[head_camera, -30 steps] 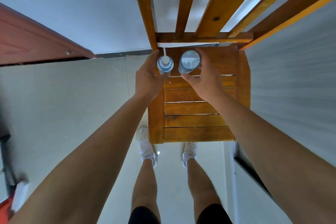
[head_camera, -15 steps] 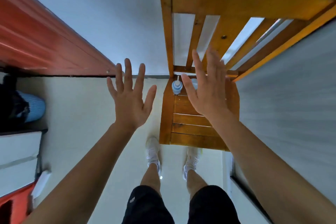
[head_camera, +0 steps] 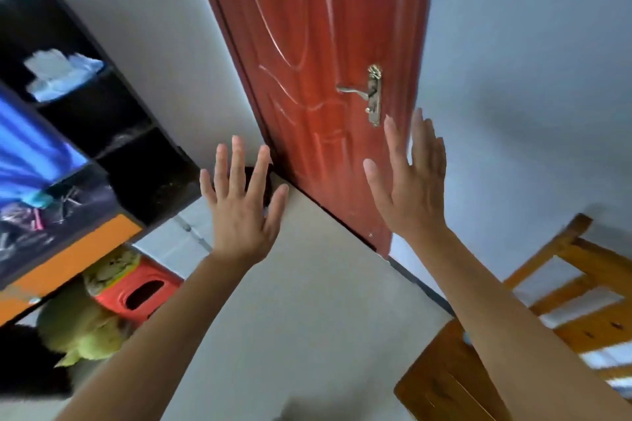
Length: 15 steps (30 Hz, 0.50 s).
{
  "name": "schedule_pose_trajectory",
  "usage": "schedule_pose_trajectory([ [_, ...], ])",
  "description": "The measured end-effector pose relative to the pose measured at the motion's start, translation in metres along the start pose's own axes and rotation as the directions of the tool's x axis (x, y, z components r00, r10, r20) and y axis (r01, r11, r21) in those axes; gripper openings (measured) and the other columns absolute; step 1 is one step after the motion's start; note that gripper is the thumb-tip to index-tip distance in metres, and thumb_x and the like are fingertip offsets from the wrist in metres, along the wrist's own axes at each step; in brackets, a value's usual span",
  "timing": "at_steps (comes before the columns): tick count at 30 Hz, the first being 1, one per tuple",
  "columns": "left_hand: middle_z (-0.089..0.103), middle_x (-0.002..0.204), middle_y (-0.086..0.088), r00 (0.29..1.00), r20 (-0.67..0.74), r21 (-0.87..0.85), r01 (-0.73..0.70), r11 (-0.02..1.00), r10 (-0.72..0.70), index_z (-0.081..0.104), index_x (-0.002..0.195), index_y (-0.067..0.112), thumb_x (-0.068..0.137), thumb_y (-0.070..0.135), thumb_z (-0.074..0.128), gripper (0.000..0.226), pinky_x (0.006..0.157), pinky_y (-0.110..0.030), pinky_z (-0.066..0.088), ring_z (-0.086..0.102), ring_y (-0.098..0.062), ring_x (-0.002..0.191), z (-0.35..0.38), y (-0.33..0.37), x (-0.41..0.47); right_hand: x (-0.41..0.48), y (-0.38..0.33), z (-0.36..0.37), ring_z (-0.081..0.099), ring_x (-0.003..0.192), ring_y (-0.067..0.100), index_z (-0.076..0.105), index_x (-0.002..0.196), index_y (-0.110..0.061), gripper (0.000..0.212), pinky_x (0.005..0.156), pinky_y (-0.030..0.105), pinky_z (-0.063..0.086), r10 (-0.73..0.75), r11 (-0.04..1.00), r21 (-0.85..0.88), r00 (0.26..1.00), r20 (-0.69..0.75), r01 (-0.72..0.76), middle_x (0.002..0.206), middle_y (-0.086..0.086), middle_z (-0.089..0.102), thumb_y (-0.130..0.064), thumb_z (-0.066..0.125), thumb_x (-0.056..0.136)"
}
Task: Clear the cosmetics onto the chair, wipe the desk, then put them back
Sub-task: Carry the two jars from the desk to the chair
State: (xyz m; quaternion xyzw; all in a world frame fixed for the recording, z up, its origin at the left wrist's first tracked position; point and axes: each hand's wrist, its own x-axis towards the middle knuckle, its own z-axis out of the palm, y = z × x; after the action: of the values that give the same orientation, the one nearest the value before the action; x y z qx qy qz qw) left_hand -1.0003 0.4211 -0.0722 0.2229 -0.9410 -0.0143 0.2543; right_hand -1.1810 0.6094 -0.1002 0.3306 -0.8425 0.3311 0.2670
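My left hand (head_camera: 241, 202) is raised in mid-air with fingers spread and straight, holding nothing. My right hand (head_camera: 410, 181) is likewise raised, fingers straight, empty, in front of the door. The wooden chair (head_camera: 444, 383) sits at the lower right; only a corner of its seat and part of its slatted back show. My right forearm hides most of the seat, and the bottles on it cannot be seen apart from a small pale speck at the arm's edge.
A red-brown door (head_camera: 318, 61) with a brass handle (head_camera: 371, 94) stands ahead. A dark shelf unit (head_camera: 102, 120) with an orange-edged desk (head_camera: 71, 260) is at left. Below it are a red stool (head_camera: 136, 290) and a green soft toy (head_camera: 78, 328). Pale floor (head_camera: 307, 318) lies between.
My hands let go of the two bottles on the chair seat and rose with fingers spread. The view has swung left and up, away from the chair toward the door and shelves.
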Motion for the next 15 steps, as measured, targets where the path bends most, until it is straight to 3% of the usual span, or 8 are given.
schedule_pose_trajectory([
  [3, 0.009, 0.166, -0.011, 0.995, -0.066, 0.09, 0.077, 0.993, -0.071, 0.026, 0.156, 0.024, 0.101, 0.061, 0.017, 0.067, 0.118, -0.064, 0.007, -0.001, -0.031, 0.153, -0.044, -0.091, -0.002, 0.037, -0.085, 0.037, 0.019, 0.153, 0.033, 0.03, 0.158, -0.022, 0.063, 0.12, 0.054, 0.022, -0.158, 0.986, 0.038, 0.987, -0.032, 0.159, 0.166, 0.017, 0.018, -0.051, 0.044, 0.103],
  [10, 0.01, 0.166, -0.008, 0.942, -0.174, 0.209, 0.322, 0.924, -0.289, 0.027, 0.156, 0.025, 0.099, 0.062, 0.022, 0.068, 0.117, -0.065, 0.007, 0.001, -0.029, 0.154, -0.118, -0.325, -0.05, 0.062, -0.322, 0.17, 0.014, 0.153, 0.036, 0.024, 0.16, -0.029, 0.064, 0.122, 0.056, 0.017, -0.33, 0.927, 0.22, 0.939, 0.098, 0.303, 0.168, 0.015, 0.006, -0.055, 0.039, 0.103],
  [15, 0.008, 0.167, -0.005, 0.848, -0.192, 0.189, 0.525, 0.83, -0.493, 0.022, 0.157, 0.028, 0.097, 0.064, 0.021, 0.07, 0.118, -0.063, 0.007, 0.0, -0.027, 0.154, -0.145, -0.439, -0.091, 0.046, -0.453, 0.251, 0.007, 0.155, 0.034, 0.019, 0.16, -0.03, 0.064, 0.124, 0.051, 0.008, -0.475, 0.848, 0.372, 0.854, 0.214, 0.378, 0.169, 0.012, 0.001, -0.056, 0.034, 0.104],
])
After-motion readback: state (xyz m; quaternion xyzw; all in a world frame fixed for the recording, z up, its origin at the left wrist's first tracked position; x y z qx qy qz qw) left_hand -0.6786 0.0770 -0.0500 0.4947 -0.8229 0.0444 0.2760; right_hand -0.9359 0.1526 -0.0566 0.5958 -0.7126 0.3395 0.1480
